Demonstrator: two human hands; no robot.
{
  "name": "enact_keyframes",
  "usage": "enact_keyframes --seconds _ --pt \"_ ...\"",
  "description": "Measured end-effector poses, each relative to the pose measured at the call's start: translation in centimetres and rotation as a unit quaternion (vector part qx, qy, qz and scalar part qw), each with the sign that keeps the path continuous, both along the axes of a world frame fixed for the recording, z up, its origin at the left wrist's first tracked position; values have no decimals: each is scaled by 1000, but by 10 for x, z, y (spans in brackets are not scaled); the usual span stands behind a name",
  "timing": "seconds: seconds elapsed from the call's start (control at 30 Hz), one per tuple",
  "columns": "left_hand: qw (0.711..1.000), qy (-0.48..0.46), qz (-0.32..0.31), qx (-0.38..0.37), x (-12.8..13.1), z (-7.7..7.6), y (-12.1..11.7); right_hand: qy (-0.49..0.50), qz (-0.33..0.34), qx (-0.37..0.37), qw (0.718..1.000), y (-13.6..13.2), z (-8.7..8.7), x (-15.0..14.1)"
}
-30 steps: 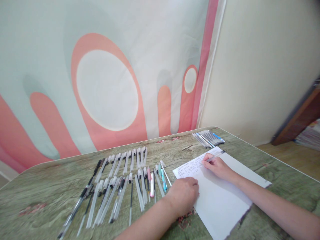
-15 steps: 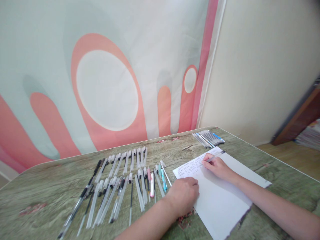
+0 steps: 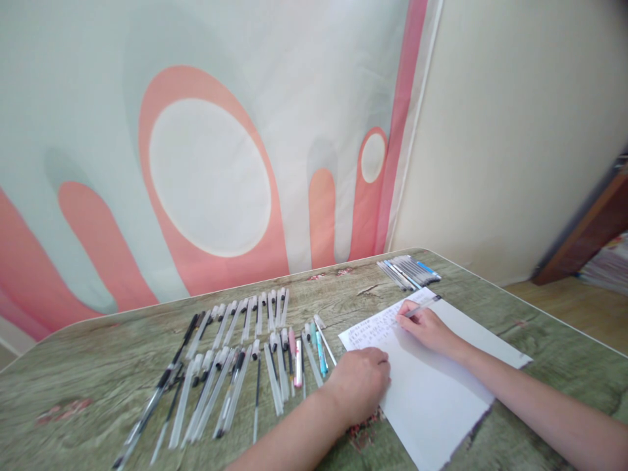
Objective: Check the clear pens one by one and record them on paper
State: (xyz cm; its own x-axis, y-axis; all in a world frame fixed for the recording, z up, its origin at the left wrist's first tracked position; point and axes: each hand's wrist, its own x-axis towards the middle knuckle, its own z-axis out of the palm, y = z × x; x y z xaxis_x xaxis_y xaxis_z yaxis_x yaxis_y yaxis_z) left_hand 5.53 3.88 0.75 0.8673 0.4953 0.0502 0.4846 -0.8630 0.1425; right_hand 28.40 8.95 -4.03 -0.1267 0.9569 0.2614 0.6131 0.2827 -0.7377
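Note:
A pen (image 3: 428, 306) with a clear barrel and a dark end is pinched in my right hand (image 3: 432, 330). Its tip points down at the white sheet of paper (image 3: 432, 399), near several lines of small handwriting on the upper left part. My left hand (image 3: 362, 381) rests on the sheet's left edge, with its fingers curled under in a loose fist and the fingertips hidden. Just left of that hand lie a light-blue pen (image 3: 322, 353) and a white-and-pink pen (image 3: 298, 364).
Two rows of clear pens, the far row (image 3: 248, 319) and the near row (image 3: 210, 396), spread across the wood-patterned table (image 3: 88, 366). Longer dark pens (image 3: 161, 386) lie at their left. Behind the paper is a bundle of slim pens (image 3: 409, 271). A patterned curtain (image 3: 304, 98) hangs behind.

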Motion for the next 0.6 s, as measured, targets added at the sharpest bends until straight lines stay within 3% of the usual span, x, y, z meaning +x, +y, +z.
enact_keyframes --seconds 0.6 --pt "1000 -3 -4 4 0 -1 0 -13 -3 9 1000 0 1 0"
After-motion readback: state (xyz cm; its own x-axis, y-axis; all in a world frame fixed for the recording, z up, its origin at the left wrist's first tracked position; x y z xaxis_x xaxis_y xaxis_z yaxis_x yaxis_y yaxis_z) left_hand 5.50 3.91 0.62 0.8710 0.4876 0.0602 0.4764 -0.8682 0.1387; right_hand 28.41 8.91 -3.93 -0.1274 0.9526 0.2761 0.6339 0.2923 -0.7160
